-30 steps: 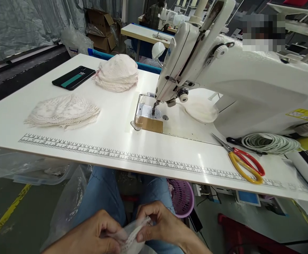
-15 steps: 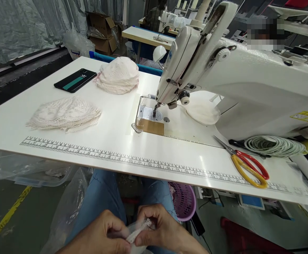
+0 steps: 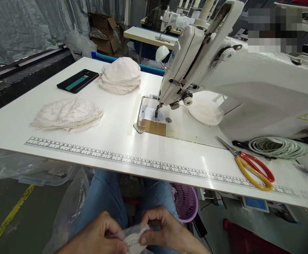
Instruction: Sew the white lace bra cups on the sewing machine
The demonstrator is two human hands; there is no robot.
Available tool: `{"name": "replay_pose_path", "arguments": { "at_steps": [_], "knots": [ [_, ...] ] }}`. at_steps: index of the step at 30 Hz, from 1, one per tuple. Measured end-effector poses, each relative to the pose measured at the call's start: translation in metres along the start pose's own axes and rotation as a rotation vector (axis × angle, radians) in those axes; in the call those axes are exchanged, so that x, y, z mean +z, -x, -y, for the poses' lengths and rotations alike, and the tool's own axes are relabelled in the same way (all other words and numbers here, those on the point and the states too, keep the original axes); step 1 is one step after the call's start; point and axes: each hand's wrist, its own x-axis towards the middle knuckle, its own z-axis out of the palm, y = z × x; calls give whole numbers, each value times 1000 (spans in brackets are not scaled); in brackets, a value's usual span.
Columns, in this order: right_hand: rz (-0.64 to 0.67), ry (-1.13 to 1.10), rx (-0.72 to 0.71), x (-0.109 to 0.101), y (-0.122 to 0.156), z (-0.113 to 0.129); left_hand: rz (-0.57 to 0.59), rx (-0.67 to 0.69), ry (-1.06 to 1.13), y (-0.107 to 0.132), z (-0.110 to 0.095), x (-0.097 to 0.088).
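A white table [image 3: 117,121] spans the view, with a ruler scale [image 3: 151,164] running along its near edge. On its right side stands a sewing machine [image 3: 251,77], its needle end over the metal plate. Below the near edge are the person's legs [image 3: 103,201] in blue jeans, and beside the right knee a purple basket [image 3: 187,204]. On the table's left part lies a flat white stack [image 3: 66,113] with lace edges; farther back sits a rounded white pile [image 3: 121,76] with reddish threads at its side. A coil of pale cord [image 3: 278,147] rests at the right, near the machine's base. A cream cloth [image 3: 207,113] lies under the machine's arm. In front of the cord are scissors [image 3: 239,153] with one red and one yellow handle, overlapping the scale.

The left hand [image 3: 101,233] and right hand [image 3: 164,229] are over the lap, near each other. A black phone [image 3: 78,81] with a green stripe lies left of the rounded pile. Smallest is the sheer lace piece [image 3: 134,240] between the hands: the left thumb and fingers close on one end, and the right thumb and forefinger pinch its lace edge at the other.
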Motion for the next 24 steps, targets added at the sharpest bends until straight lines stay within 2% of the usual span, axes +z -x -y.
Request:
{"name": "replay_pose_path", "arguments": {
  "at_steps": [4,9,14,17,20,22,24],
  "knots": [
    [-14,108,-31,2,2,3,4,19,-10,2,7,-2],
    [-30,159,-62,6,1,-2,-12,-34,-6,4,15,-3],
    [-68,237,-43,11,0,-4,73,21,23,4,6,-1],
    [-78,272,-12,12,4,-2,38,39,3,2,1,3],
    [-96,325,13,12,10,-4,-12,27,-19,-1,6,6],
    [-140,344,-5,10,12,-7,-26,15,-32,-2,11,7],
    [-125,344,-59,10,12,-10,-28,10,-35,-2,15,7]
  ]
}}
